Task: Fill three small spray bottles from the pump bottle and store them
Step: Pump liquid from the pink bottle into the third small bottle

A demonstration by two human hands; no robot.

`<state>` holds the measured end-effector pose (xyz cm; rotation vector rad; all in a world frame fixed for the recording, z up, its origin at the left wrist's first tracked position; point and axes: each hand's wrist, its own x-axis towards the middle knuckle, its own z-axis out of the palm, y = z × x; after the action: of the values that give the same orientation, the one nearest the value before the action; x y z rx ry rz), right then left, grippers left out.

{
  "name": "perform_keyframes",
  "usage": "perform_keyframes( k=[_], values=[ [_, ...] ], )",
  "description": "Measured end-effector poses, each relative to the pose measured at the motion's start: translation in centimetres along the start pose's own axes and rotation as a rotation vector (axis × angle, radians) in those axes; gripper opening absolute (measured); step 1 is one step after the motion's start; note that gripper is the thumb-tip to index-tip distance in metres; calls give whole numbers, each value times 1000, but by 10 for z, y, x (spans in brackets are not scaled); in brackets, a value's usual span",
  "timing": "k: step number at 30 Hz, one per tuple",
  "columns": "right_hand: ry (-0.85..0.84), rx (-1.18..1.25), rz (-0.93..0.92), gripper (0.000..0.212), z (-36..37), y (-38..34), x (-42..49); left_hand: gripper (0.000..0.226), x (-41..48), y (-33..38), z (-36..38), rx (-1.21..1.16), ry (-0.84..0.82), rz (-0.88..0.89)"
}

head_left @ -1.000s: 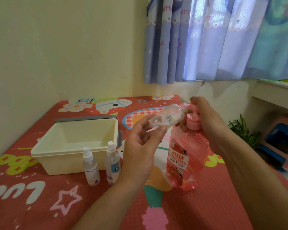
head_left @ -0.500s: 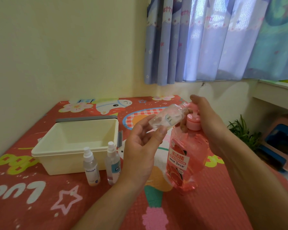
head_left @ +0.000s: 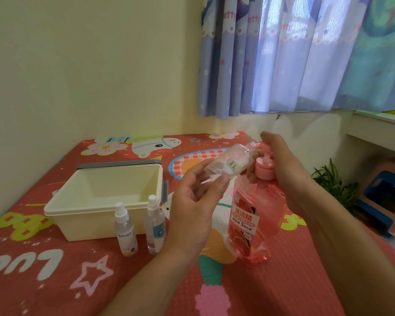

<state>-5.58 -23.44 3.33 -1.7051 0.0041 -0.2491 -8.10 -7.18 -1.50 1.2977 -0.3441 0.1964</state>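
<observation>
My left hand [head_left: 193, 208] grips a small clear bottle [head_left: 228, 163] without its sprayer, tilted so its open neck points at the pump spout. My right hand [head_left: 281, 160] rests over the pump head of the pink pump bottle [head_left: 253, 222], which stands upright on the mat; the spout is hidden under my fingers. Two capped small spray bottles stand upright on the mat to the left: one labelled Beluga [head_left: 124, 229], the other [head_left: 155, 225] with a blue label.
A cream plastic bin [head_left: 96, 208] sits open behind the two spray bottles, a grey lid [head_left: 119, 165] lying behind it. The red cartoon mat [head_left: 55, 270] covers the surface. A pink stool [head_left: 383, 197] and a green plant [head_left: 333, 181] are to the right.
The pump head has risen a little under my right hand, showing its white stem. The small bottle stays tilted at the spout.
</observation>
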Motion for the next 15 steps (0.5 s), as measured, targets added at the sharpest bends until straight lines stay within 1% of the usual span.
perform_keyframes(
  k=[2, 5, 9, 15],
  values=[
    [2, -19, -1, 57, 0, 0, 1, 48, 0, 0, 0, 1, 4, -1],
    [8, 15, 9, 56, 0, -1, 0, 46, 1, 0, 1, 1, 3, 2],
    [-10, 3, 14, 62, 0, -1, -1, 47, 2, 1, 1, -8, -1, -2],
    [7, 3, 23, 56, 1, -2, 0, 45, 2, -1, 1, -3, 13, -4]
  ],
)
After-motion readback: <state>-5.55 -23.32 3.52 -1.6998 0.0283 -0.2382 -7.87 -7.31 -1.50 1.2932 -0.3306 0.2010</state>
